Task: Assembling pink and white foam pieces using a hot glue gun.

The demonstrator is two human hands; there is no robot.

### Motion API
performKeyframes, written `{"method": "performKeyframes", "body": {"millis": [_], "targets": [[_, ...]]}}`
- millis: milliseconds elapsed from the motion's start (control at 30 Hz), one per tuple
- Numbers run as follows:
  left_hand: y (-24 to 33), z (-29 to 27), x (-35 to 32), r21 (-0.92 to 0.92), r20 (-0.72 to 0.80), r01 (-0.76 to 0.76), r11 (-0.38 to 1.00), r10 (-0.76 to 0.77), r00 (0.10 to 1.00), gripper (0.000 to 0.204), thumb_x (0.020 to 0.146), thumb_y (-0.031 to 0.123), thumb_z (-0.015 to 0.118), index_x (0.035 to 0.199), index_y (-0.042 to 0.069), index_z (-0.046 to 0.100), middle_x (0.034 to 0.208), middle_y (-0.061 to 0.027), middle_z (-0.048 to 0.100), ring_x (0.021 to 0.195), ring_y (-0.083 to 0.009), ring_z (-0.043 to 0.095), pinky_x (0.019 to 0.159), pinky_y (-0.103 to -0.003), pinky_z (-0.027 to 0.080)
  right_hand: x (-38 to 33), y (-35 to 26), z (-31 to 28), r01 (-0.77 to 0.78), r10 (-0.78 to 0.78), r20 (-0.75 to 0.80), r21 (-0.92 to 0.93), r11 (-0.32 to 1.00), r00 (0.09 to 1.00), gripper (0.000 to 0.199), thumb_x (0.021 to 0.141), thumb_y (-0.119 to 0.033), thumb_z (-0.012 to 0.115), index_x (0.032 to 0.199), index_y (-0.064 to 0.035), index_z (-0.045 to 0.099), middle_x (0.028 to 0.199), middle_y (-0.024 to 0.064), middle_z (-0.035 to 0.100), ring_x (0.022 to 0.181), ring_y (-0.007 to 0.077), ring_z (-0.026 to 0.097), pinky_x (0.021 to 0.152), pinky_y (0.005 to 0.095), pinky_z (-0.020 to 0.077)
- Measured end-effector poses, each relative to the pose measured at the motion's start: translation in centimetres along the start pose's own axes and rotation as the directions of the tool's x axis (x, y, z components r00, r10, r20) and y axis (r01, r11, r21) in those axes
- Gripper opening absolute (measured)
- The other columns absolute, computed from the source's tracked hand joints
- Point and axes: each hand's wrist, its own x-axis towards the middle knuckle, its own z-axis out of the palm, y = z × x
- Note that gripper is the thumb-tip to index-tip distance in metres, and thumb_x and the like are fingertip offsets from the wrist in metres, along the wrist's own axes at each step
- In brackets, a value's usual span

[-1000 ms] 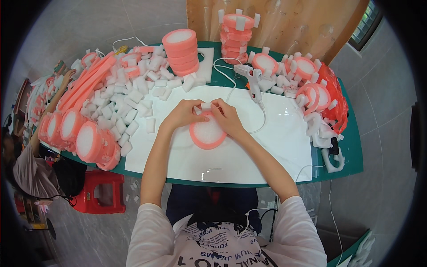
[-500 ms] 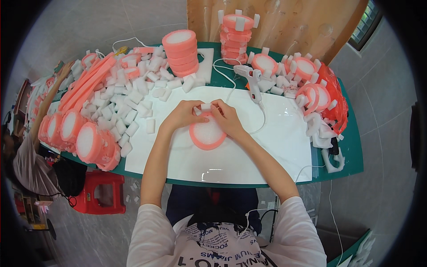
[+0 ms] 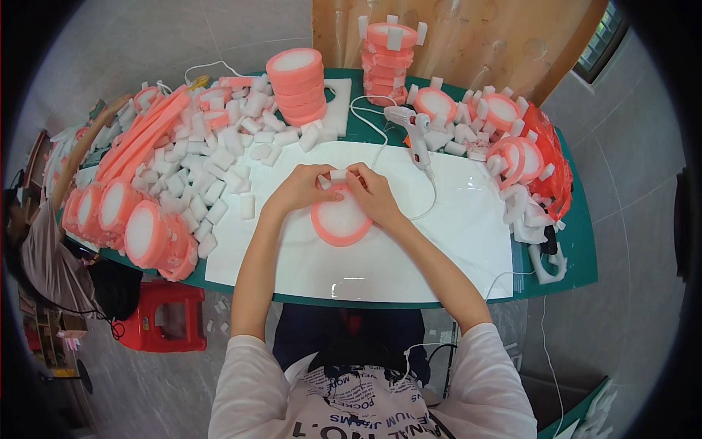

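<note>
Both hands meet at the far rim of a round pink foam ring with a white centre (image 3: 341, 219), which lies flat on the glossy white sheet (image 3: 453, 241) covering the middle of the green table (image 3: 578, 241). The left hand (image 3: 303, 189) and right hand (image 3: 373, 192) each pinch with thumb and fingertips closed on a small white foam block (image 3: 338, 175), holding it against the ring's upper edge. Just beyond the right hand a white glue gun (image 3: 414, 130) lies with its nozzle toward the sheet, its cord looping past. To the left sits a heap of loose white foam blocks (image 3: 212, 161), with finished pink rings (image 3: 142, 233) standing on edge along the table's near-left rim. A stack of pink foam discs (image 3: 296, 84) rises at the far side, and more rings with white tabs (image 3: 512, 146) crowd the right.
</note>
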Motion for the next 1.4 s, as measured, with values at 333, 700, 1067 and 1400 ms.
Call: {"method": "performKeyframes", "body": {"millis": [333,700,1067,1400], "targets": [[-0.03,-0.01,0.03,-0.010,0.007,0.013,1.000,-0.013,1.000,0.050,0.060,0.021,0.076,0.102,0.001,0.059,0.074,-0.0083,0.057,0.060,-0.0133,0.049,0.056,-0.025,0.042,0.01,-0.58,-0.14,-0.013,0.013,0.013,-0.019,1.000,1.000,0.017,0.085,-0.016,0.049,0.092,-0.0004,0.051,0.078,0.0138,0.059,0.066,0.0222,0.056,0.061,0.0296,0.0436],[-0.04,-0.04,0.02,-0.006,0.006,0.010,1.000,-0.010,1.000,0.048,0.060,0.025,0.076,0.099,0.001,0.060,0.081,-0.0106,0.061,0.061,-0.0164,0.054,0.058,-0.028,0.044,0.02,-0.28,-0.09,-0.007,0.007,0.006,-0.008,1.000,1.000,0.017,0.085,-0.016,0.049,0.092,-0.0003,0.051,0.078,0.0140,0.059,0.065,0.0219,0.056,0.061,0.0295,0.0435],[-0.19,0.00,0.07,-0.026,0.022,0.028,0.999,-0.027,0.999,0.048,0.061,0.026,0.075,0.100,0.002,0.060,0.081,-0.0105,0.061,0.061,-0.0161,0.054,0.058,-0.028,0.044,0.06,-0.20,-0.08,-0.001,0.001,0.008,-0.003,1.000,1.000,0.018,0.085,-0.017,0.049,0.092,-0.0004,0.051,0.077,0.0139,0.059,0.063,0.0218,0.056,0.060,0.0296,0.0436],[0.17,-0.05,0.06,-0.018,0.020,0.030,0.999,-0.030,0.999,0.049,0.061,0.024,0.076,0.101,0.002,0.060,0.077,-0.0087,0.059,0.060,-0.0140,0.051,0.057,-0.026,0.042,0.06,-0.15,-0.14,-0.001,0.001,0.012,-0.004,1.000,1.000,0.017,0.085,-0.016,0.049,0.092,-0.0005,0.051,0.076,0.0130,0.058,0.062,0.0198,0.054,0.059,0.0289,0.0425]]}}
